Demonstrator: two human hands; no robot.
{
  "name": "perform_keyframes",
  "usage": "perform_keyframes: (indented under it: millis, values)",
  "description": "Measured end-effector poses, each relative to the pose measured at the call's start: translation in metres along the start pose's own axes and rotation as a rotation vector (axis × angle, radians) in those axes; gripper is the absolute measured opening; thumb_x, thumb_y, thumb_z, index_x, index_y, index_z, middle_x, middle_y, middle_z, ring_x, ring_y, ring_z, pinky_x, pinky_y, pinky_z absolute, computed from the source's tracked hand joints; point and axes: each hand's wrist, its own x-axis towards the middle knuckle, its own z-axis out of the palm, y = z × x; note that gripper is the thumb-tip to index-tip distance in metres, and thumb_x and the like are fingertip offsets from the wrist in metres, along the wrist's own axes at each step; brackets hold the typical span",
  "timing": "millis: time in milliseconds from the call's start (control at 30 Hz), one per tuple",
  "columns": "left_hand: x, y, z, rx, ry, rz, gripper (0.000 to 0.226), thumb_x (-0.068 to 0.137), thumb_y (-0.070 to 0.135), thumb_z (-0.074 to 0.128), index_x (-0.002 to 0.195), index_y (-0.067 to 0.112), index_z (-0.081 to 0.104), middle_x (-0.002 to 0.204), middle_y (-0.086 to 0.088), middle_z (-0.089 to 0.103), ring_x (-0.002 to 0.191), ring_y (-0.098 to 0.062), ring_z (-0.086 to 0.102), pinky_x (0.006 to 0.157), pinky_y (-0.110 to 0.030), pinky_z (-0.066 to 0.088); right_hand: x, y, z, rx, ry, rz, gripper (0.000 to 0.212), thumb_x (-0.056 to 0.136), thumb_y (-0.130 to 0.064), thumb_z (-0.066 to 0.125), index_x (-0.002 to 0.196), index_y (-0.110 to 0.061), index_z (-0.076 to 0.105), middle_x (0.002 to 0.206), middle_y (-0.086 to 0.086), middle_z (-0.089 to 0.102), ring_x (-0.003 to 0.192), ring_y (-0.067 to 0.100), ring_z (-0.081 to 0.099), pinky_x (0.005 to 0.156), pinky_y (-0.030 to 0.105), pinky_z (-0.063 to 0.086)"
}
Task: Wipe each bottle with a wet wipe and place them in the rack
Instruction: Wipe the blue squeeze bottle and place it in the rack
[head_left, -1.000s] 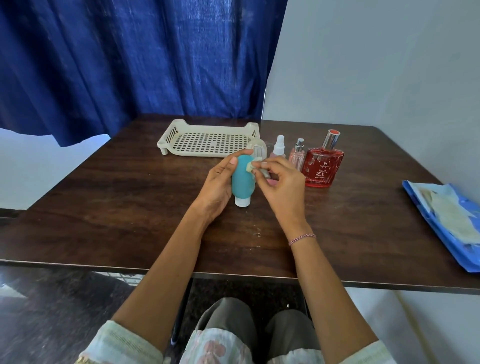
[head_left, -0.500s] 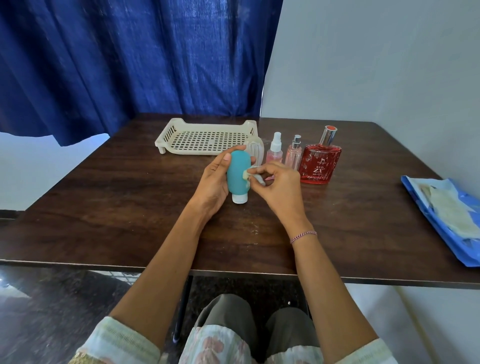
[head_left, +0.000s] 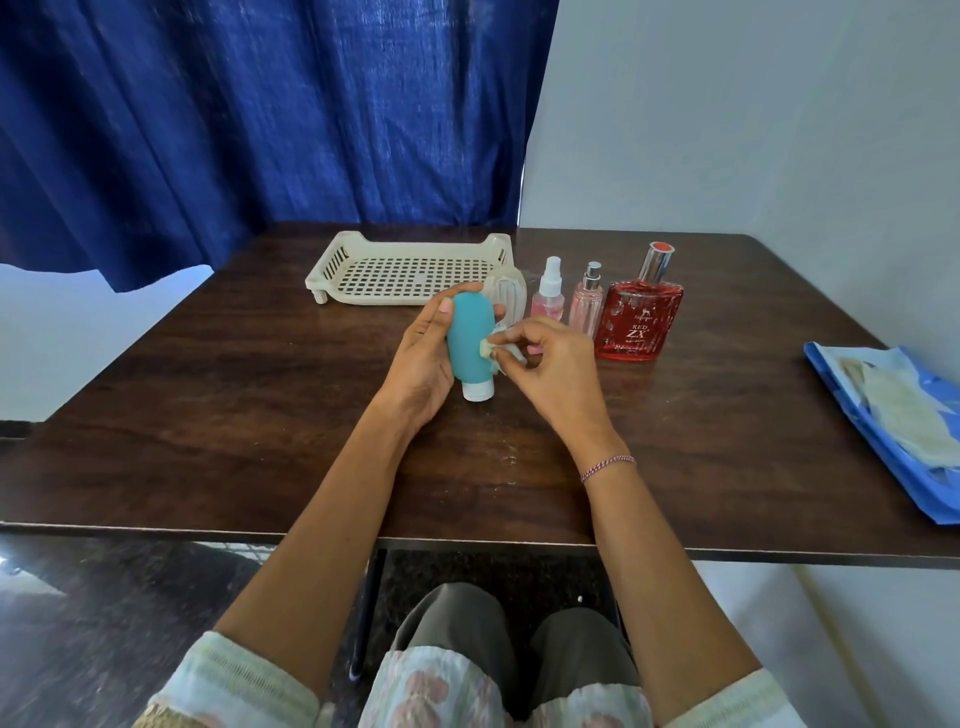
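Thumb and fingers of the left hand curl round the teal bottle, thumb on its near left side and fingertips showing past its far right shoulder. The bottle stands cap down and leans slightly, its white cap at the heel of that hand and low over the desk; whether the cap touches the wood cannot be told. The right hand sits just to the bottle's right, thumb and forefinger pinching a small bunched wet wipe and pressing it against the bottle's right flank about halfway up; the other fingers are loosely bent. A thin bracelet circles that wrist.

Just behind the hands stands a cream ribbed bottle, partly hidden by the teal one. To its right, in a row, are a small pink spray bottle, a slim pink bottle and a broad red perfume bottle, all upright on the desk. The cream rack lies behind and left of the hands, near the far edge, with no bottle in it. Well off to the right, at the desk's edge, lies a blue wipe pack with pale wipes showing on top.
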Motion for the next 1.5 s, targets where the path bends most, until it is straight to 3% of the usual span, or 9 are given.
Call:
perform_keyframes:
  millis: [200,333,467,933,1167,1333,1433,1500]
  values:
    - [-0.001,-0.002,-0.002,0.01,0.022,0.024,0.03,0.101,0.029,0.032,0.118,0.016,0.053,0.13,-0.029,0.046,0.114,-0.03,0.054,0.095,-0.044,0.048,-0.002,0.003,-0.002,0.074,-0.141,0.141,0.015,0.073,-0.01,0.077,0.087,-0.01,0.07,0.087,-0.006,0.065,0.072,-0.001,0.058,0.069,0.007,0.047]
    - [-0.001,-0.003,-0.002,0.006,0.051,0.023,0.03,0.103,0.027,0.029,0.117,0.015,0.053,0.115,-0.02,0.056,0.108,-0.027,0.058,0.096,-0.045,0.047,-0.001,0.002,-0.001,0.053,-0.114,0.108,0.014,0.074,-0.011,0.076,0.087,-0.01,0.07,0.089,-0.005,0.066,0.074,-0.003,0.059,0.07,0.006,0.047]
    - [-0.001,-0.002,0.0,0.006,0.048,0.018,0.029,0.103,0.026,0.029,0.116,0.015,0.052,0.115,-0.018,0.056,0.105,-0.024,0.06,0.093,-0.04,0.05,0.0,0.002,0.002,0.049,-0.078,0.097,0.013,0.076,-0.013,0.075,0.087,-0.01,0.069,0.092,-0.001,0.067,0.078,0.004,0.061,0.071,0.011,0.05]
    - [0.001,0.0,-0.006,-0.061,0.119,-0.006,0.028,0.103,0.027,0.031,0.115,0.017,0.054,0.11,-0.016,0.06,0.104,-0.024,0.059,0.099,-0.045,0.044,-0.003,-0.002,0.0,0.042,-0.236,0.157,0.016,0.073,-0.01,0.077,0.087,-0.016,0.071,0.085,-0.008,0.065,0.073,0.0,0.059,0.068,0.005,0.046]
    - [0.001,0.001,-0.003,-0.035,0.124,-0.002,0.029,0.103,0.029,0.031,0.114,0.017,0.055,0.111,-0.017,0.059,0.1,-0.021,0.062,0.087,-0.037,0.053,-0.002,-0.004,-0.007,0.114,-0.327,0.234,0.016,0.074,-0.016,0.077,0.088,-0.02,0.071,0.083,-0.011,0.066,0.072,0.004,0.058,0.064,0.006,0.045]
    - [0.0,0.001,-0.001,-0.035,0.068,-0.017,0.029,0.102,0.028,0.031,0.114,0.015,0.054,0.109,-0.017,0.06,0.099,-0.024,0.06,0.089,-0.042,0.051,0.0,-0.009,-0.013,0.283,-0.124,0.253,0.017,0.076,-0.014,0.074,0.092,-0.02,0.071,0.086,-0.014,0.067,0.077,-0.001,0.06,0.073,0.01,0.048]
    - [0.0,0.0,0.002,0.005,0.078,-0.022,0.028,0.103,0.025,0.031,0.111,0.016,0.056,0.112,-0.009,0.058,0.098,-0.019,0.059,0.086,-0.041,0.052,0.002,-0.009,-0.012,0.224,0.081,0.216,0.02,0.077,-0.014,0.073,0.097,-0.016,0.07,0.089,-0.011,0.066,0.081,-0.004,0.06,0.074,0.008,0.047]
    - [0.0,0.0,0.002,0.019,0.07,-0.025,0.027,0.103,0.025,0.031,0.11,0.017,0.056,0.114,-0.007,0.057,0.098,-0.017,0.059,0.082,-0.037,0.054,0.001,-0.01,-0.009,0.169,0.112,0.163,0.022,0.077,-0.014,0.074,0.099,-0.012,0.071,0.092,-0.007,0.066,0.082,-0.002,0.06,0.074,0.007,0.047]
